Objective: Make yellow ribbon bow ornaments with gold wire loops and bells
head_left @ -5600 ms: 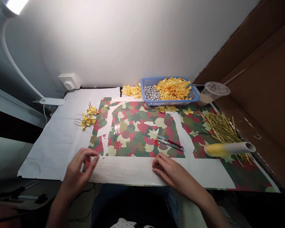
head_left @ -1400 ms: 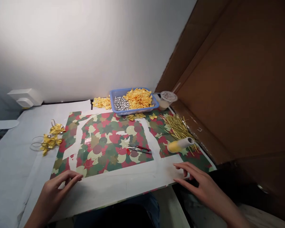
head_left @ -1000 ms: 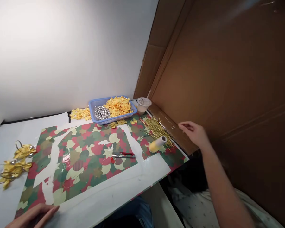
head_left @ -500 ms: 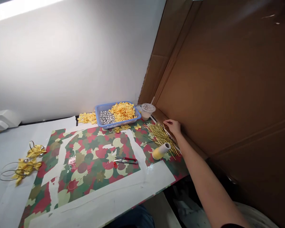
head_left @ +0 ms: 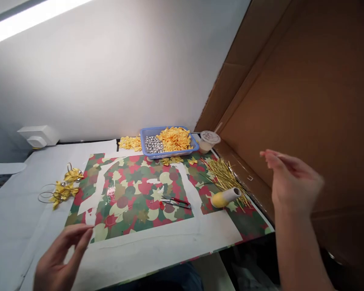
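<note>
My right hand (head_left: 295, 186) is raised in front of the cardboard wall, its thumb and forefinger pinched together. What they hold, if anything, is too fine to make out. At the lower left, over the table's near side, my left hand (head_left: 60, 258) also has its thumb and fingertips pressed together, with nothing I can name between them. A loose bundle of thin gold wire-like strips (head_left: 226, 176) lies at the table's right, left of my right hand. Beside it leans a yellow and white spool (head_left: 226, 198). Thread snips (head_left: 176, 203) rest on the patterned sheet (head_left: 130, 202).
A blue basket (head_left: 170, 154) holds silver beads or bells (head_left: 154, 144) and yellow bows (head_left: 176, 139); more bows (head_left: 130, 143) lie beside it. A lidded cup (head_left: 209, 141) with a straw stands by the cardboard wall (head_left: 291, 101). Gold bow pieces with loops (head_left: 63, 192) lie left.
My right hand has lifted away from the gold strips and come back toward me, fingers still pinched. My left hand has entered at the lower left. The view has turned leftward.
</note>
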{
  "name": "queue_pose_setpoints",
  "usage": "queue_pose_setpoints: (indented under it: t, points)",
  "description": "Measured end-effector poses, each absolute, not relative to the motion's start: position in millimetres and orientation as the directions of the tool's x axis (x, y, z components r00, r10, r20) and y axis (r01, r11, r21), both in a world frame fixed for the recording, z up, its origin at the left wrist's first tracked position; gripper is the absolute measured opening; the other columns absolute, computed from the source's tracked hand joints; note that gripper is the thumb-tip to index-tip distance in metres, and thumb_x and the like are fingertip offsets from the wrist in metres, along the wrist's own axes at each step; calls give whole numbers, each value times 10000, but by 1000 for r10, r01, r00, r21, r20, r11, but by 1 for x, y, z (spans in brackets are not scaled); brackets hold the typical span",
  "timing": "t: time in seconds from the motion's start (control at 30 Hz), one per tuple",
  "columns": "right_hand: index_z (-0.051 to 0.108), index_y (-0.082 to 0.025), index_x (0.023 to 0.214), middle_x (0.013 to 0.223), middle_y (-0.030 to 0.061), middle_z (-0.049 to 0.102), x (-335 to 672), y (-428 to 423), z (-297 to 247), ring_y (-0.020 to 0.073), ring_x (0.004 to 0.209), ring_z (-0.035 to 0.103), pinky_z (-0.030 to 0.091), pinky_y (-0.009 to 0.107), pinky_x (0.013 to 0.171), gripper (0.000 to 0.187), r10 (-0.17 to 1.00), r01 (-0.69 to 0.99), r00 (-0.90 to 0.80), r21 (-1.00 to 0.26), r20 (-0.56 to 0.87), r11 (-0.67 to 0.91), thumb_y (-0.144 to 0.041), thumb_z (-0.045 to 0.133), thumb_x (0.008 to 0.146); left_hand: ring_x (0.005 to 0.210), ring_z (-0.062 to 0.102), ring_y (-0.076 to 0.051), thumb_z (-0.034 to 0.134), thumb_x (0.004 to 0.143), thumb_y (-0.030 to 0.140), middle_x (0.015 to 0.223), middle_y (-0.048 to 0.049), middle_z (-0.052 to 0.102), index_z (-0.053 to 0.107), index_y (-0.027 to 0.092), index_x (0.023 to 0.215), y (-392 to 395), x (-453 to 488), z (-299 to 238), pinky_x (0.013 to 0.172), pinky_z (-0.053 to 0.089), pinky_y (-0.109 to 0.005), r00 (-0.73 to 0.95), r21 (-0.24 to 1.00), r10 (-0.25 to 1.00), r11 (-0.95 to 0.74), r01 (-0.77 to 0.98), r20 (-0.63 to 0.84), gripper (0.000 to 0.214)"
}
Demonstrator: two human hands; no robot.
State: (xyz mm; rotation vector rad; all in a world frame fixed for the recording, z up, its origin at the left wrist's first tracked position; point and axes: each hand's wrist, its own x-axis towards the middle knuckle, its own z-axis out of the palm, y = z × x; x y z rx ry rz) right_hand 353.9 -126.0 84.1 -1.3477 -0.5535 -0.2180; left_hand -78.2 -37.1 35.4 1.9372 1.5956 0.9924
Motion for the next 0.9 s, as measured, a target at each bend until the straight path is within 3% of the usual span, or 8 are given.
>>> queue_pose_setpoints:
  t: [0.03, 0.1, 0.17, 0.23, 0.4, 0.7, 0.8, 0.9]
  points:
    - [715, -207, 686, 709, 26, 714, 328, -135, 86, 195, 688, 664, 530, 379, 747, 103, 214, 454, 821, -833, 529, 317, -274, 781, 646, 786, 630, -205, 574, 768, 606, 869, 4, 676, 624, 248, 803, -41, -66, 36, 745, 531, -299, 110, 731, 960, -268, 628, 258, 363]
    - [721, -255, 641, 683, 10, 710, 274, -144, 78, 181, 669, 653, 527, 340, 671, 85, 541, 345, 675, -863, 501, 368, -240, 729, 724, 737, 608, -183, 570, 816, 517, 815, -8, 666, 625, 236, 814, -47, -44, 38, 688, 513, -273, 226, 749, 936, -350, 562, 268, 287]
    - [754, -283, 712, 725, 18, 714, 224, -141, 59, 189, 714, 660, 537, 344, 692, 53, 788, 188, 496, -931, 366, 314, -248, 726, 740, 857, 616, -207, 579, 844, 413, 854, -31, 671, 642, 236, 851, -50, -25, 39, 741, 505, -282, 369, 744, 874, -469, 475, 316, 188]
    - [756, -284, 697, 829, 32, 716, 186, -131, 38, 202, 828, 668, 536, 346, 759, 47, 891, -39, 426, -981, 157, 191, -288, 736, 740, 898, 616, -216, 609, 838, 342, 916, -44, 672, 667, 248, 920, -51, -11, 37, 797, 494, -305, 507, 698, 793, -573, 430, 338, 137]
    - [756, -283, 685, 943, 44, 677, 143, -114, 9, 228, 1010, 600, 493, 348, 859, 106, 923, -346, 378, -936, -73, 68, -388, 767, 700, 792, 592, -168, 576, 875, 289, 802, -23, 596, 679, 245, 871, -54, 2, 32, 719, 478, -261, 616, 736, 754, -548, 397, 229, 112]
    - [765, -284, 702, 897, 36, 660, 129, -113, 1, 212, 998, 599, 488, 323, 866, 84, 946, -373, 309, -927, -101, 23, -368, 772, 698, 712, 535, -143, 570, 863, 269, 726, -7, 524, 661, 208, 812, -60, -7, 29, 651, 439, -232, 577, 849, 796, -425, 315, 185, 121]
    - [761, -261, 774, 922, 50, 681, 134, -114, 1, 212, 958, 626, 507, 328, 834, 131, 968, -238, 248, -971, -41, 20, -383, 713, 763, 678, 519, -140, 561, 870, 295, 700, -7, 530, 657, 201, 761, -60, -9, 22, 624, 421, -231, 553, 876, 819, -371, 308, 153, 173]
    - [718, -244, 985, 1042, 84, 671, 161, -114, 3, 229, 967, 618, 513, 352, 809, 215, 966, 195, 241, -980, 95, 47, -366, 642, 825, 636, 486, -137, 569, 859, 332, 667, -2, 526, 641, 196, 722, -61, -12, 16, 609, 405, -238, 483, 899, 870, -286, 331, 99, 206]
